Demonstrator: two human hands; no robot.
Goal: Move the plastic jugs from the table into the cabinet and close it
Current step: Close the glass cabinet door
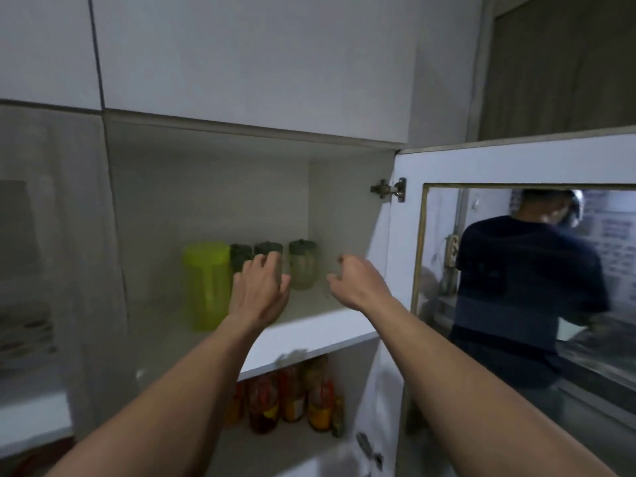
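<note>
Though blurred, seemingly four jugs (206, 285) occupy shelf (309, 333).

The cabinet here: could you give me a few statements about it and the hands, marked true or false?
1. The cabinet door stands open. True.
2. A yellow-green jug stands on the upper shelf. True.
3. The right hand grips a jug. False: it holds nothing, fingers loosely curled.
4. The dark-lidded jugs stand left of the yellow-green one. False: they stand to its right.
5. The lower shelf is bare. False: bottles stand there.
6. The left hand reaches towards the jugs. True.
</note>
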